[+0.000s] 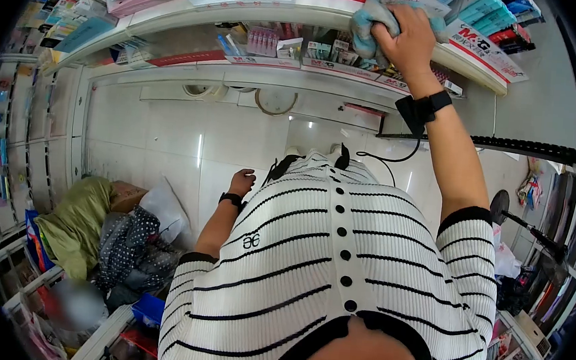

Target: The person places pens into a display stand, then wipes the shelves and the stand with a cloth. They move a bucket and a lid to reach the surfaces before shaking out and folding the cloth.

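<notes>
My right hand [410, 42] is closed around a crumpled grey-and-blue cloth [369, 29]. The cloth rests against the white front edge of the upper shelf [328, 19], over a red-and-white printed display box. Down by my side hangs my left hand [241, 181], its fingers loosely bent and slightly apart, with nothing visible in it. Each wrist wears a black band, and a dark cable hangs from the device on the right one.
Boxed stationery [263, 41] fills the lower shelf. Teal packets [485, 18] stand at upper right. Left of me, a green bag [80, 221] and dotted fabric [129, 242] are piled up. A round dark object on a stalk [500, 205] stands to my right.
</notes>
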The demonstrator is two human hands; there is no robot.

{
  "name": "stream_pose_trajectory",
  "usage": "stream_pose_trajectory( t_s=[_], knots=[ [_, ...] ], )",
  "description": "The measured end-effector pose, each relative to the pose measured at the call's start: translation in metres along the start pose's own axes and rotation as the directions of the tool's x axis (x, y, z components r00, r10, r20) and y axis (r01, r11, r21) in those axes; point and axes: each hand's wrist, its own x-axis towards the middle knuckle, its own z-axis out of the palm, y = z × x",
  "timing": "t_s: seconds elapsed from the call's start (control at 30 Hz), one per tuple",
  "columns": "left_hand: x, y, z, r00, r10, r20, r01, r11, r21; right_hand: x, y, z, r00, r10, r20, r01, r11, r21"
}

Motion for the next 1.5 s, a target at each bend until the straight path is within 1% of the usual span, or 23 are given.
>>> stream_pose_trajectory(
  t_s=[0.07, 0.17, 0.27, 0.4, 0.47, 0.5, 0.6, 0.63, 0.7, 0.8, 0.87, 0.9, 0.93, 1.0, 1.1, 1.27, 1.37, 1.5],
  knots=[
    [-0.006, -0.001, 0.001, 1.0, 0.001, -0.001, -0.001, 1.0, 0.014, 0.003, -0.003, -0.002, 1.0, -0.021, 0.002, 0.021, 1.0, 0.0],
    [-0.012, -0.006, 0.002, 0.999, -0.041, 0.005, 0.041, 0.998, -0.052, 0.002, -0.003, -0.003, 1.0, -0.027, -0.008, 0.027, 1.0, 0.011],
    [-0.017, -0.006, 0.001, 0.999, -0.033, 0.018, 0.033, 0.999, -0.013, 0.0, -0.003, -0.003, 1.0, -0.014, -0.006, 0.015, 1.0, 0.011],
    [-0.017, -0.012, 0.001, 1.0, -0.013, 0.016, 0.013, 0.999, -0.035, 0.0, -0.004, -0.002, 0.999, -0.021, -0.026, 0.022, 1.0, 0.017],
    [-0.023, 0.0, 0.002, 1.0, -0.021, -0.013, 0.022, 1.0, 0.021, 0.0, -0.003, -0.002, 1.0, -0.014, -0.001, 0.014, 0.999, 0.032],
    [-0.02, -0.007, 0.003, 1.0, 0.002, -0.021, -0.002, 1.0, 0.0, 0.0, -0.003, -0.002, 1.0, -0.019, -0.003, 0.02, 0.999, 0.043],
    [-0.017, -0.008, 0.007, 0.999, -0.025, -0.022, 0.024, 0.999, -0.032, 0.0, -0.003, 0.0, 0.999, -0.016, -0.032, 0.018, 0.997, 0.08],
    [-0.017, -0.007, 0.006, 1.0, 0.008, -0.013, -0.008, 1.0, 0.028, -0.001, -0.003, 0.001, 0.999, -0.001, -0.034, 0.003, 0.997, 0.074],
    [-0.017, -0.005, 0.008, 1.0, 0.008, -0.026, -0.007, 0.999, 0.032, -0.006, 0.003, 0.004, 1.0, 0.02, -0.01, -0.019, 0.999, 0.034],
    [-0.016, -0.01, 0.009, 0.999, 0.026, -0.046, -0.023, 0.998, 0.063, -0.005, 0.001, 0.003, 1.0, 0.019, -0.019, -0.018, 0.998, 0.062],
    [-0.02, -0.008, 0.009, 0.998, 0.054, -0.034, -0.05, 0.992, 0.111, -0.005, -0.001, 0.002, 1.0, 0.019, -0.019, -0.017, 0.998, 0.064],
    [-0.022, -0.007, 0.009, 0.999, 0.028, -0.044, -0.022, 0.99, 0.136, -0.005, -0.001, 0.001, 1.0, 0.03, -0.006, -0.029, 0.998, 0.056],
    [-0.021, -0.011, 0.009, 0.998, 0.027, -0.051, -0.021, 0.991, 0.132, -0.004, -0.001, 0.002, 0.999, 0.041, 0.006, -0.042, 0.998, 0.046],
    [-0.02, -0.018, 0.011, 0.998, 0.033, -0.051, -0.028, 0.995, 0.096, -0.004, 0.0, 0.003, 0.999, 0.034, -0.024, -0.032, 0.997, 0.072],
    [-0.02, -0.02, 0.011, 0.998, 0.023, -0.052, -0.017, 0.995, 0.1, -0.003, -0.003, -0.001, 1.0, 0.019, -0.009, -0.018, 0.998, 0.063],
    [-0.023, -0.017, 0.012, 0.998, -0.005, -0.059, 0.01, 0.997, 0.08, -0.004, -0.003, 0.0, 0.999, 0.035, 0.004, -0.035, 0.998, 0.047],
    [-0.021, -0.015, 0.011, 0.998, 0.025, -0.057, -0.02, 0.995, 0.095, -0.004, -0.005, -0.002, 1.0, 0.026, 0.007, -0.026, 0.999, 0.047],
    [-0.024, -0.008, 0.01, 0.999, 0.019, -0.044, -0.015, 0.996, 0.09, -0.007, -0.006, -0.001, 0.999, 0.036, -0.004, -0.036, 0.998, 0.054]
  ],
)
